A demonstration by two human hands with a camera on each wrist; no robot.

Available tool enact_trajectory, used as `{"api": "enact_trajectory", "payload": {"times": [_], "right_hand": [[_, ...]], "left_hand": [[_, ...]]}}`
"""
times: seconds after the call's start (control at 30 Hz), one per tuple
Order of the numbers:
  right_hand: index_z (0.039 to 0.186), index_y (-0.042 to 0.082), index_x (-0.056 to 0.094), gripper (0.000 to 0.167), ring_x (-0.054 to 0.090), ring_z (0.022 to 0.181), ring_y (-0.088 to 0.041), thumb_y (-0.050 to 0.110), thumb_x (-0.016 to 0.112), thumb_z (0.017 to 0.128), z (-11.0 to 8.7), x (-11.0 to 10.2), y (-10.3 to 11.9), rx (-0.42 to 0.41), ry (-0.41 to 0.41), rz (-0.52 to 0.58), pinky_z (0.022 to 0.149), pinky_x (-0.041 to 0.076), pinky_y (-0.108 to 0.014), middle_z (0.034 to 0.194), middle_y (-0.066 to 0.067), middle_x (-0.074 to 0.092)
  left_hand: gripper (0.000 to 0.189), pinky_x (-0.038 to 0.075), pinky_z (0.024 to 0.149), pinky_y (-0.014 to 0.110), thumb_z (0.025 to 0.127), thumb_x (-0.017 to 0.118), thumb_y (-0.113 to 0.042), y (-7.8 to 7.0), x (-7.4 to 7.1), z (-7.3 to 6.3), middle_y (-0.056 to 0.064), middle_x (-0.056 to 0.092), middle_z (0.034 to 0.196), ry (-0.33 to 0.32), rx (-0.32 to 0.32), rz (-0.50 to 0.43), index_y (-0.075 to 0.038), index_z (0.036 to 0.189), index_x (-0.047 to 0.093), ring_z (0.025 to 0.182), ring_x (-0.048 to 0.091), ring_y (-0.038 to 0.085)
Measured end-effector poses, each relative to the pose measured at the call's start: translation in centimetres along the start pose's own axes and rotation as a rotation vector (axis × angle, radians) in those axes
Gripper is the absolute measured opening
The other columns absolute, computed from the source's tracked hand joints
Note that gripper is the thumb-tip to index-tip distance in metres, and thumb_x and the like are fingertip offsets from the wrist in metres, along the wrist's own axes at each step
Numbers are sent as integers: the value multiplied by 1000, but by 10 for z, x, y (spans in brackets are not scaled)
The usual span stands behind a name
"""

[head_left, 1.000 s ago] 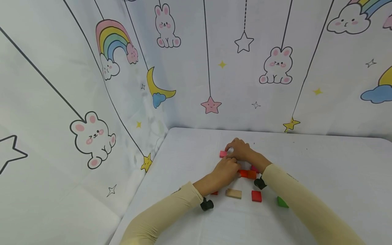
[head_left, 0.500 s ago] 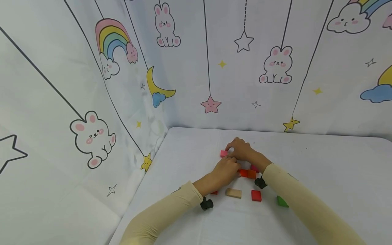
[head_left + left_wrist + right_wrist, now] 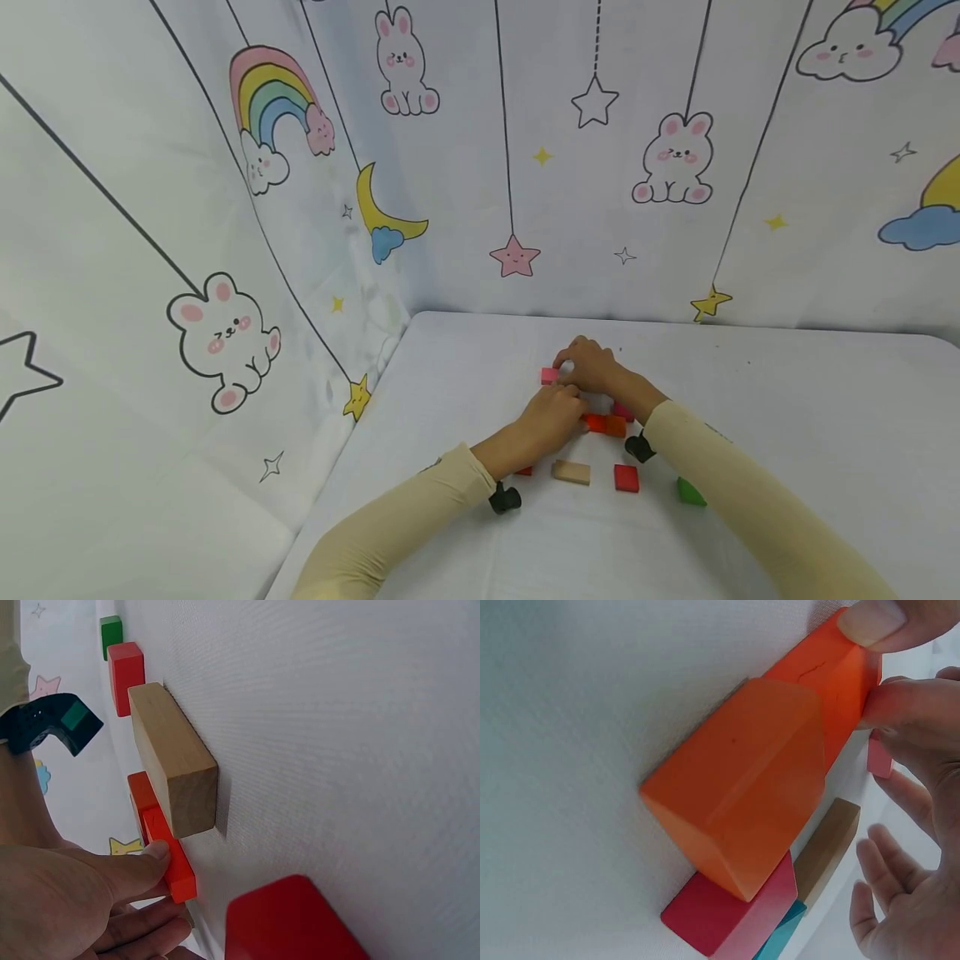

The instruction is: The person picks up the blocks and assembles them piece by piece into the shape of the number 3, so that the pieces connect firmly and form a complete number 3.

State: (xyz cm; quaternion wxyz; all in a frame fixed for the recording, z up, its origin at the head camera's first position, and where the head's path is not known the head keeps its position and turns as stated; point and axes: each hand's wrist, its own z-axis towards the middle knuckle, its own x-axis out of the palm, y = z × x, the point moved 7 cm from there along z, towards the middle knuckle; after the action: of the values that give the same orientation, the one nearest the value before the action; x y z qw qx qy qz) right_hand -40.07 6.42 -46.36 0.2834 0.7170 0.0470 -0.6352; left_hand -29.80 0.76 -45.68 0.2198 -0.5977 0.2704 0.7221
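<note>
My left hand grips a red-orange block, with the thumb on its near side and the fingers behind. An orange block lies end to end with it on the white table. Farther back, my right hand pinches a small pink block by its right end. The fingers of that hand cover part of this block in the head view. In the right wrist view its other fingers are loosely bent and hold nothing.
Nearer me lie a wooden block, a red block, a green block and another red block, partly hidden by my left wrist. Behind the orange block are magenta, teal and brown wooden blocks. Patterned curtains enclose the table.
My right hand and the pink block have shifted very slightly to the right. My left hand stays on the red-orange block, and the other blocks keep their places.
</note>
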Motion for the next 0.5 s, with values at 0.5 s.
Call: {"api": "enact_trajectory", "payload": {"times": [0.5], "right_hand": [[119,13,79,30,57,121,-41,29,79,94,-6,-3,-4,-1,-11,-23,99,47,-72,130,-23,62]], "left_hand": [[25,56,90,26,98,77,-37,0,2,0,-3,74,111,21,-21,6,-22,118,81,107,67,11]]}}
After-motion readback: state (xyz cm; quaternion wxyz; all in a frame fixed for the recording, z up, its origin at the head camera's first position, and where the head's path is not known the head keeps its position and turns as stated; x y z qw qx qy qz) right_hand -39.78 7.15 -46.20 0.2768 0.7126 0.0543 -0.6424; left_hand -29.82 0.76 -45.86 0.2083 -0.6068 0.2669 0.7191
